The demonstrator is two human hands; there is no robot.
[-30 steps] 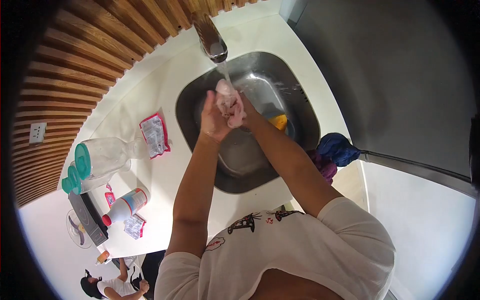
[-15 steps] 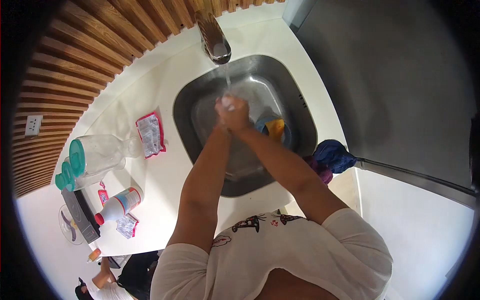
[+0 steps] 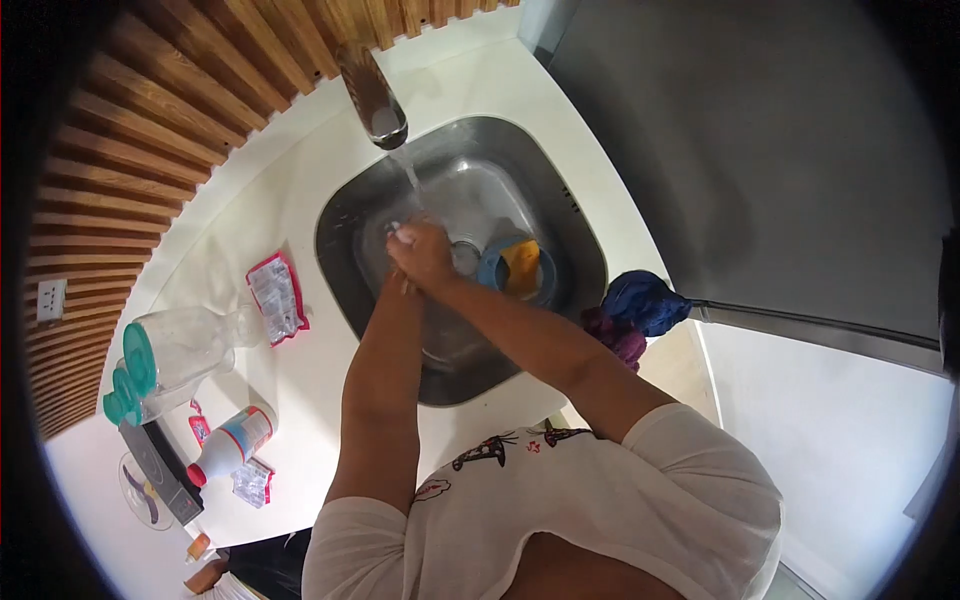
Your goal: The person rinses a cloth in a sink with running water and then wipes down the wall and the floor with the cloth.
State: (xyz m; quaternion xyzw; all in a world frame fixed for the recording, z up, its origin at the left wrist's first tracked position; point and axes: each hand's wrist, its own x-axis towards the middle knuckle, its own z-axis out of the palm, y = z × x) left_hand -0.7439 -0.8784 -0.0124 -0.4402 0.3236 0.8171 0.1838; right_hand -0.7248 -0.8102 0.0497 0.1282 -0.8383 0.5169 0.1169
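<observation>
The white worktop point(image 3: 300, 410) carries everything around you, with the steel sink point(image 3: 335, 245) set into it right in front of you. Both your hands are down inside that sink, at its left half, beneath the faucet point(image 3: 375, 105), whose running stream falls just beyond your knuckles. Your right hand point(image 3: 425, 252) is on top, its fingers curled closed around a pale wet bundle point(image 3: 402, 233); your left hand point(image 3: 408, 286) is tucked under it and mostly hidden, so you cannot tell from here whether its grip is spread or pressed together. The bundle peeks out at the far left side of your right grip, nearer to that hand than to anything else visible. It is squeezed so small that no long axis can be made out.

Now the containers. On the worktop to your left are clear jars point(image 3: 185, 345) with teal lids; you cannot make out any contents. Closer to you is a white bottle point(image 3: 236, 445) with a red cap, its inside hidden by opaque walls. In the sink, just right of your hands, a blue bowl point(image 3: 489, 272) holds a yellow cloth or sponge point(image 3: 521, 266). Smallest are two red-edged packets point(image 3: 278, 298), one near the sink's left edge, the other beside the bottle.
</observation>
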